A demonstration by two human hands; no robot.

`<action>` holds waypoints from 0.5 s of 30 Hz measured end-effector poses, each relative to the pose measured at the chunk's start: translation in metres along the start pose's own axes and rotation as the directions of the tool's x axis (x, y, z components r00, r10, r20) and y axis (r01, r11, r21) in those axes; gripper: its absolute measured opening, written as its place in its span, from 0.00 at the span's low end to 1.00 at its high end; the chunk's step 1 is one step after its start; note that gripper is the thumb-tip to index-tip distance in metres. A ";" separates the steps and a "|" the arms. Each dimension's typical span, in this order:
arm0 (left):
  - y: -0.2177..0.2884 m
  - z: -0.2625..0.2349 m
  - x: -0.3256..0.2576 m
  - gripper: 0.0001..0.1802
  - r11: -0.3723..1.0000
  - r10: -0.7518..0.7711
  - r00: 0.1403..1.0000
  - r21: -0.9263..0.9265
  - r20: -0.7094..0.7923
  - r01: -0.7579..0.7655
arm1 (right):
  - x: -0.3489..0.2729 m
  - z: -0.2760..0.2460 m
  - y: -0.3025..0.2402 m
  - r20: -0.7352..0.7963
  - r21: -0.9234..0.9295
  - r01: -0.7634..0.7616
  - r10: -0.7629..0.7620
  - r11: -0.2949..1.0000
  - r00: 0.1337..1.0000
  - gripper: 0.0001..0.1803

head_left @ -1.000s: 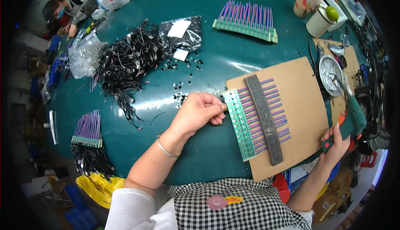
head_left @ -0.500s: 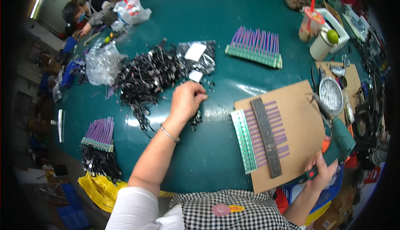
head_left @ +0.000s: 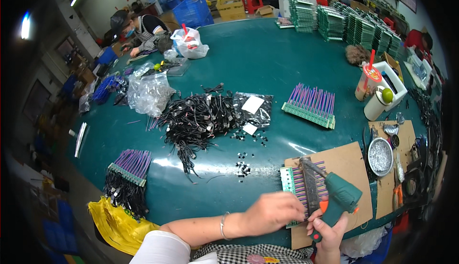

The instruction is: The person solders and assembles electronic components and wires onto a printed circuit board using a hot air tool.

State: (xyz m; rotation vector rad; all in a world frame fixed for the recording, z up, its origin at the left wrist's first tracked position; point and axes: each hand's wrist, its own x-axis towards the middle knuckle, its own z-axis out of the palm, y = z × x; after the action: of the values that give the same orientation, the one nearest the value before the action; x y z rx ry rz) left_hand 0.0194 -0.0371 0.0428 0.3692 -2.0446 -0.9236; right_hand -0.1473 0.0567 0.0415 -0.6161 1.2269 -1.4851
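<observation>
My right hand (head_left: 330, 230) is wrapped round the handle of a green soldering gun (head_left: 342, 192) with an orange trigger; its metal tip points up and left over the board. My left hand (head_left: 275, 211) is at the near end of a green circuit board strip (head_left: 288, 180), fingers bent together; whatever they pinch is too small to make out. Purple wires run rightward from the strip, under a dark flat bar (head_left: 311, 192). Strip, wires and bar lie on a brown board (head_left: 351, 168). Small black parts (head_left: 243, 169) are scattered to the left.
A tangle of black cables (head_left: 201, 120) and a bag of black parts (head_left: 265, 116) lie mid-table. Another wired strip (head_left: 308, 115) is beyond. Cups, a metal bowl (head_left: 381, 156) and tools line the right side. A co-worker (head_left: 143, 32) sits far left.
My left hand has moved from beside the small black parts to the strip's near end. My right hand has brought the soldering gun left over the brown board. The view has tilted up.
</observation>
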 end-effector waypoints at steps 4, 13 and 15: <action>0.008 0.005 -0.004 0.10 0.984 0.176 0.981 -0.009 0.080 -0.176 | -0.002 0.001 0.004 0.067 -0.037 -0.019 0.021 0.999 0.998 0.33; 0.011 0.010 -0.014 0.11 1.000 0.020 0.993 -0.019 0.120 -0.018 | -0.004 -0.003 0.002 0.075 -0.118 -0.022 0.031 0.993 0.997 0.32; 0.009 0.011 -0.019 0.12 0.977 -0.198 0.972 -0.057 0.129 0.206 | -0.001 0.000 -0.001 0.107 -0.126 -0.018 0.032 0.992 0.994 0.30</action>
State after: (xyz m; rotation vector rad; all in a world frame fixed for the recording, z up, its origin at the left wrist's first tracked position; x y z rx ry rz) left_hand 0.0222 -0.0149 0.0346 0.5009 -2.1071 -1.1642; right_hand -0.1473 0.0579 0.0423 -0.7525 1.2450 -1.3434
